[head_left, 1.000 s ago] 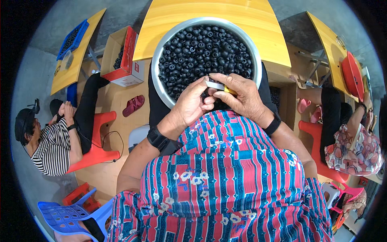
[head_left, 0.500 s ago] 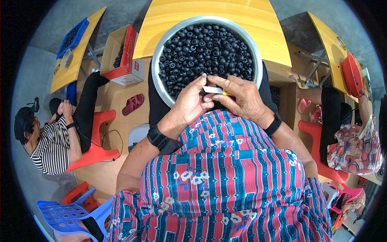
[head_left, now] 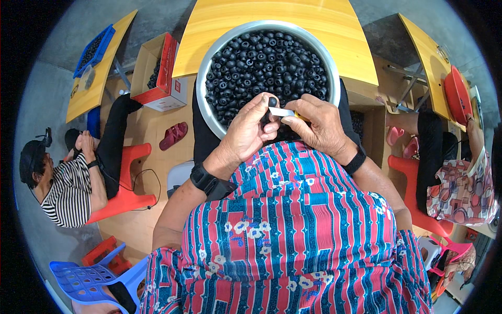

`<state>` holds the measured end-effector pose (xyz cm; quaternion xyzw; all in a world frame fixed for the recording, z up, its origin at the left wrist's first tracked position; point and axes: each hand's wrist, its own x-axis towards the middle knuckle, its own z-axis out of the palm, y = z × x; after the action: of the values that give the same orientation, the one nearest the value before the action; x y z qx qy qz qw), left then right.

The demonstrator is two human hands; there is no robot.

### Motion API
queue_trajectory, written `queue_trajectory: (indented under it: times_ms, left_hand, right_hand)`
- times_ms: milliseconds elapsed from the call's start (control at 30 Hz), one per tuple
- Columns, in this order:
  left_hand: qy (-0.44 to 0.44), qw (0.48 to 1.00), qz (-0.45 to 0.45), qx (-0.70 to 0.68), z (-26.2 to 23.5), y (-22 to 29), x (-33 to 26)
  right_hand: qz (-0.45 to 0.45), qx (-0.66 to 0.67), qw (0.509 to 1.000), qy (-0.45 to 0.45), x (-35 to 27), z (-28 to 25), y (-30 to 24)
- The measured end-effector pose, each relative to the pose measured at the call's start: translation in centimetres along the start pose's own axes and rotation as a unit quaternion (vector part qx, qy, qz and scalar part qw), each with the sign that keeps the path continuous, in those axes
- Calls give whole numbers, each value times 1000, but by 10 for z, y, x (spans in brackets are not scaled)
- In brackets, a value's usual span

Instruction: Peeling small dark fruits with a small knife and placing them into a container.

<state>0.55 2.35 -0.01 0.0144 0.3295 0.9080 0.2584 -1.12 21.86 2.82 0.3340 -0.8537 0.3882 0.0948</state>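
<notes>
A person in a red-and-blue striped floral top is working over a large metal bowl (head_left: pixel 201 94) heaped with small black rings (head_left: pixel 261 63), the bowl sitting at the near edge of a yellow bench (head_left: pixel 314 26). The left hand (head_left: pixel 250 131) is pinching one black ring (head_left: pixel 272 101) between thumb and fingertips, its grip pressed together on the piece just above the bowl's near rim. The right hand (head_left: pixel 319 128), close beside it with fingertips nearly touching, is pinching a small white strip (head_left: pixel 282 111) in a closed grip; something yellow is showing just behind the strip, too small to make out. A black watch (head_left: pixel 206 180) is sitting on the left wrist and a black band (head_left: pixel 357 159) on the right. To the left, a person in a striped shirt (head_left: pixel 65 191) is sitting by a red stool (head_left: pixel 128 178), near a cardboard box (head_left: pixel 157 73) holding more dark pieces and a second yellow bench (head_left: pixel 99 73) carrying a blue tray (head_left: pixel 93 49). A blue plastic chair (head_left: pixel 83 280) is standing at the near left. On the right, another person in a patterned dress (head_left: pixel 460 188) is sitting at a third bench (head_left: pixel 423 57)
</notes>
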Motion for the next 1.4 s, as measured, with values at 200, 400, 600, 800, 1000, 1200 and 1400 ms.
queue_trajectory:
  times_ms: [200,400,600,800,1000,1200,1400]
  left_hand:
    - [-14,1000,1,-6,-1,1,0]
    - [-26,1000,5,7,0,2,0]
    - [-20,1000,2,7,-2,1,0]
    - [-25,999,-8,25,-1,3,0]
    - [-28,1000,-13,-4,-2,2,0]
    - [-1,999,-31,27,-1,0,1]
    - [-9,995,-41,96,2,-1,2]
  right_hand:
    - [5,-1,1000,18,1,0,1]
    - [15,4,1000,26,2,0,0]
    - [18,5,1000,23,2,0,0]
    - [40,15,999,26,2,3,5]
    - [64,73,994,42,3,3,8]
    - [57,141,988,37,7,5,-1]
    - [83,169,982,26,8,4,1]
